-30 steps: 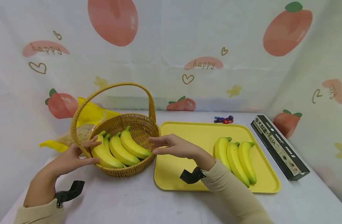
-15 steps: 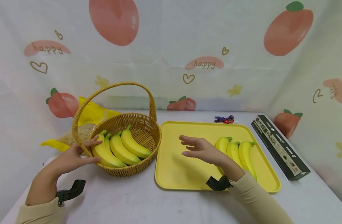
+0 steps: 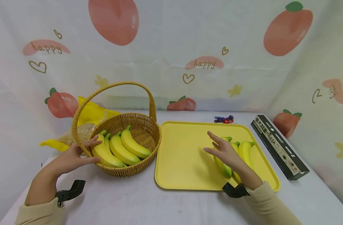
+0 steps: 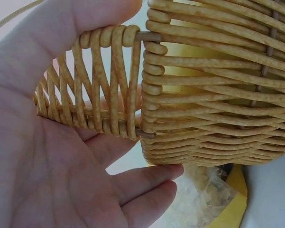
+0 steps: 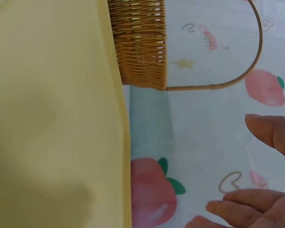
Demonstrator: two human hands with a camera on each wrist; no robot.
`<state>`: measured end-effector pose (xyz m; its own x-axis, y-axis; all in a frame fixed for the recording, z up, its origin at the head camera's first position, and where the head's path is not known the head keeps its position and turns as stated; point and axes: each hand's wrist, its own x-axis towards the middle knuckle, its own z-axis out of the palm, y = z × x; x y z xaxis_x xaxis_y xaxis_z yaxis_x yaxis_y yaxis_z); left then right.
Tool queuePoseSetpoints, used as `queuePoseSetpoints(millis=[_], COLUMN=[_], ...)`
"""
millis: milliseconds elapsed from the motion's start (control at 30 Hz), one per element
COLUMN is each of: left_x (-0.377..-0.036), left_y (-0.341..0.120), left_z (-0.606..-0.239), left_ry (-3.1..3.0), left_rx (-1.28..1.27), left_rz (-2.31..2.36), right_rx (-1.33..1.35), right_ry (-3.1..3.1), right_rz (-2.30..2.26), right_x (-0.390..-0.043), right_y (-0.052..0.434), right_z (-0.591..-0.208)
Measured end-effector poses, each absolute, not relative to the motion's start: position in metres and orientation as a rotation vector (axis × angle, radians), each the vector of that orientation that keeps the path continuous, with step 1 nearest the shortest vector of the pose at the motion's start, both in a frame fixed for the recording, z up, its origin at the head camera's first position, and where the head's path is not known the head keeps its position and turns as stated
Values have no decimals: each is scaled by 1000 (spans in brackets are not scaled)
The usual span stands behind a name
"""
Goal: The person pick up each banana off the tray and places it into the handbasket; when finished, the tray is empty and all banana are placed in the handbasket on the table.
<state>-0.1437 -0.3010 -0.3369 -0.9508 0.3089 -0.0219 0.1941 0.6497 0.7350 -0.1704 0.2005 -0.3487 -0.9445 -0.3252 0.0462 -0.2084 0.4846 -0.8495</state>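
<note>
My left hand (image 3: 66,161) holds the left side of a wicker basket (image 3: 144,167), where the arched handle joins the rim. In the left wrist view, the thumb and fingers of that hand (image 4: 61,161) lie on either side of the handle's woven base. Several yellow bananas (image 3: 133,145) lie side by side in the basket. Over the right half of a yellow tray (image 3: 180,162) is my right hand (image 3: 229,154), fingers spread and holding nothing. It partly hides the bananas (image 3: 246,151) lying on the tray.
Behind the basket lies a yellow-and-clear bag (image 3: 94,114). A black pasta box (image 3: 279,147) stands along the tray's right side. Small wrapped lollipops (image 3: 225,119) sit past the tray's far edge. A fruit-printed cloth (image 3: 166,47) hangs behind the table.
My right hand has moved right, from the basket's right rim across the tray to above the bananas there. My left hand stays on the basket, and the basket has not moved.
</note>
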Motion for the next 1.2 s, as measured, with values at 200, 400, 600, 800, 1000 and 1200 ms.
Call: queuePoseSetpoints(millis=[200, 400, 600, 800, 1000, 1200], left_x=[-143, -143, -144, -144, -145, -144], left_y=[-301, -301, -301, -301, -302, -302], left_z=[-337, -338, -338, -339, -339, -339], left_ry=[2731, 2728, 2724, 2724, 2736, 2725], left_rx=[409, 408, 434, 435, 446, 438], left_rz=[1171, 1176, 1191, 1189, 1184, 1196], right_rx=[-290, -204, -179, -161, -158, -205], right_ry=[2624, 2618, 2704, 2718, 2730, 2722], right_rz=[-1437, -1329, -1238, -1230, -1234, -1266], right_x=[-169, -170, -171, -171, -174, -182], right_y=[209, 212, 210, 211, 213, 213], right_z=[-355, -364, -368, -367, -369, -374])
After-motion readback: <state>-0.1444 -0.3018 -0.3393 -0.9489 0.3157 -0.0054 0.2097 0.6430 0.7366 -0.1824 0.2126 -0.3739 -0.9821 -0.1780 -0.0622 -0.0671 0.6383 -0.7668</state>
